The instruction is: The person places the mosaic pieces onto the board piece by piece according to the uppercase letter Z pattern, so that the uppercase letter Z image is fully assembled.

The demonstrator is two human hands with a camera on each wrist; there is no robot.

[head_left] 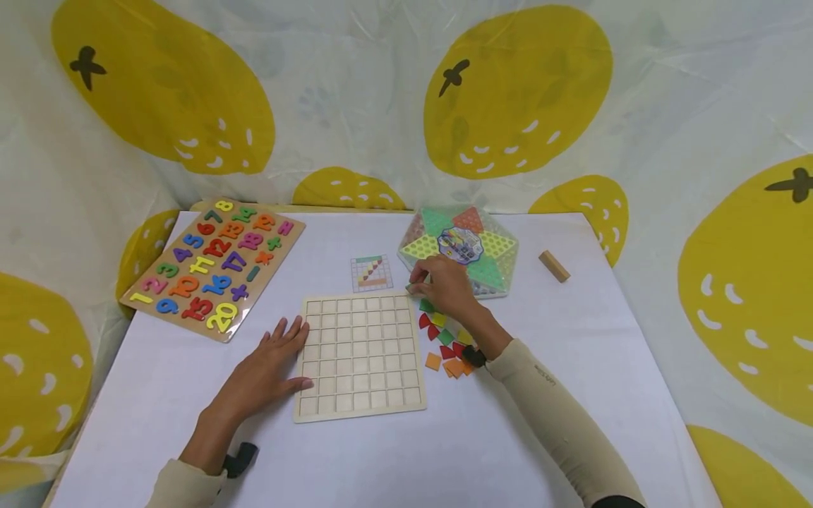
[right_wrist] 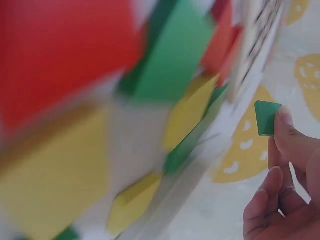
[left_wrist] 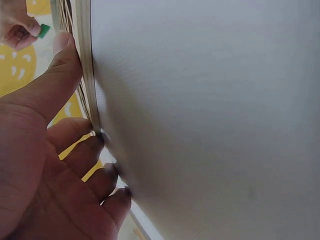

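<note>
Left hand, fingers spread, at the left edge of the grid board; loose tiles lie to its right, and the right hand pinches a green tile, apparently near the board's far right corner!

The held piece is coloured plain green; red, green, yellow and orange are shown by the loose pieces. The pale wooden board is patterned with a grid of squares. The card is printed with green, red, yellow and orange on a grid. The white curtain is decorated with yellow, white-flecked fruit.
</note>
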